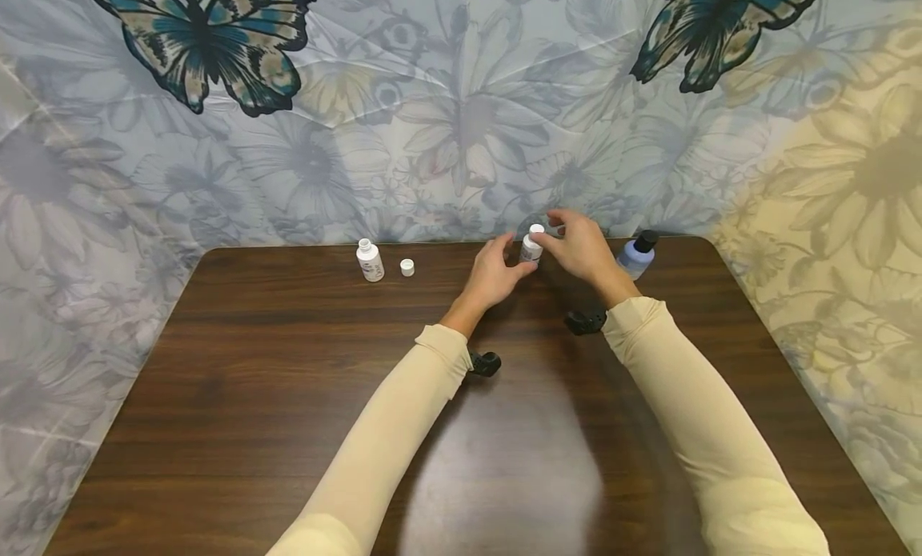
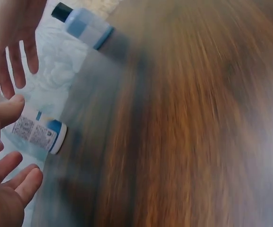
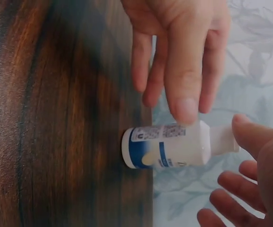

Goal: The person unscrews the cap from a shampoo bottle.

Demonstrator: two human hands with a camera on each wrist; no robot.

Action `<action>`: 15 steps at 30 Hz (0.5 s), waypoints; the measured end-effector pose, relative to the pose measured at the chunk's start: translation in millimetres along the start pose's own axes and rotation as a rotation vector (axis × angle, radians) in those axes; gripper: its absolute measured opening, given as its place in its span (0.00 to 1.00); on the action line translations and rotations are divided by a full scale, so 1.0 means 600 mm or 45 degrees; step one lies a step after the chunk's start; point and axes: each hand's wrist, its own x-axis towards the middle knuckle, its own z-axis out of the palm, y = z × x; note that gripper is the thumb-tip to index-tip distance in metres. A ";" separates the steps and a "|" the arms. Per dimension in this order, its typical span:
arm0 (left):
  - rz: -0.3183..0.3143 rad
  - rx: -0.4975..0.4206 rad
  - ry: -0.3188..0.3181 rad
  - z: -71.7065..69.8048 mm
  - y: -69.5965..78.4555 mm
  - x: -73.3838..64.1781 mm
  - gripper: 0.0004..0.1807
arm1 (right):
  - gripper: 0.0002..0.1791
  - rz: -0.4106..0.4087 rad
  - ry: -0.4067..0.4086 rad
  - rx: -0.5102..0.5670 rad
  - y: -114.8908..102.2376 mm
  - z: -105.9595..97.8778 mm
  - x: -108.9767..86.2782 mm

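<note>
- My left hand (image 1: 493, 274) has its fingers spread wide beside a smooth, cylindrical white bottle (image 1: 531, 252), upright near the back edge.
- My right hand (image 1: 582, 248) is spread too, thumb at its cap (image 1: 536, 229); I can't tell whether it touches.
- Glossy wood-grain tabletop (image 1: 252, 396): uncapped bottle (image 1: 370, 263), loose cap (image 1: 406, 267), lilac bottle (image 1: 635, 260).
- Behind, creased butterfly-print fabric (image 1: 468, 140).

The left sleeve (image 1: 385, 436) and right sleeve (image 1: 709, 404) are plain pale yellow cloth, creased, with wide, loose cuffs. A small black device (image 1: 486, 364) juts from the left cuff, a similar black piece (image 1: 585, 322) by the right.
</note>
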 end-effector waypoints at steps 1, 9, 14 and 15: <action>-0.003 -0.025 0.009 0.003 0.002 0.002 0.40 | 0.36 -0.001 0.012 0.001 0.001 0.001 0.002; -0.001 0.000 0.089 0.032 0.013 0.013 0.34 | 0.32 -0.007 0.015 0.078 0.007 0.007 0.010; -0.041 0.012 0.114 0.046 0.016 0.019 0.31 | 0.26 -0.050 0.021 0.066 0.004 0.013 0.009; -0.056 0.012 0.119 0.048 0.018 0.020 0.32 | 0.25 -0.054 0.021 0.059 0.004 0.014 0.008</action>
